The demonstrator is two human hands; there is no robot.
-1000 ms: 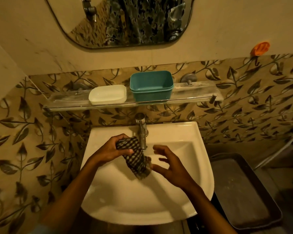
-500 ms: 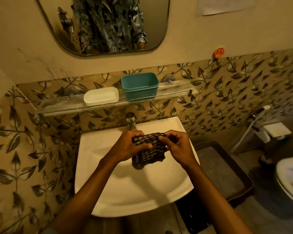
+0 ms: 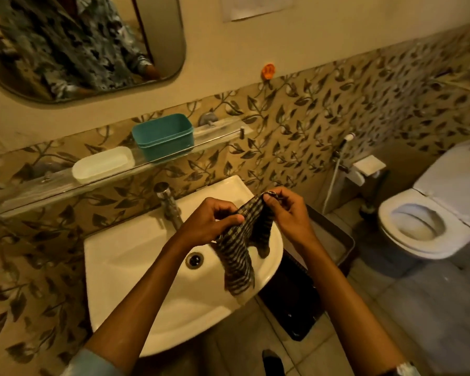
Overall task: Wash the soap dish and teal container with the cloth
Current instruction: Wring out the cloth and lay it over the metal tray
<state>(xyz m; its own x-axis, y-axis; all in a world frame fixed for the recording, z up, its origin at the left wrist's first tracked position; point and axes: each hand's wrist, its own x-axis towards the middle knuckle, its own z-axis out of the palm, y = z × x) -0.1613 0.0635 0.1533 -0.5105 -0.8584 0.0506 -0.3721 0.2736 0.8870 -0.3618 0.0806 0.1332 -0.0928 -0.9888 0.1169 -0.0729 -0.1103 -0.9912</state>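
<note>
cloth (image 3: 239,248) apparently unfolded, now hanging longer

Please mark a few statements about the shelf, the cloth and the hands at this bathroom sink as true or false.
1. Both the left hand and the right hand grip the dark checked cloth. True.
2. The teal rectangular plastic container lies in the white ceramic sink. False: it stands on the clear glass shelf above the sink.
3. The white oval soap dish sits on that shelf, left of the teal container. True.
4. The cloth is pressed against the soap dish. False: it hangs over the basin, apart from the dish.
5. The toilet lid is closed. False: it is raised.
</note>
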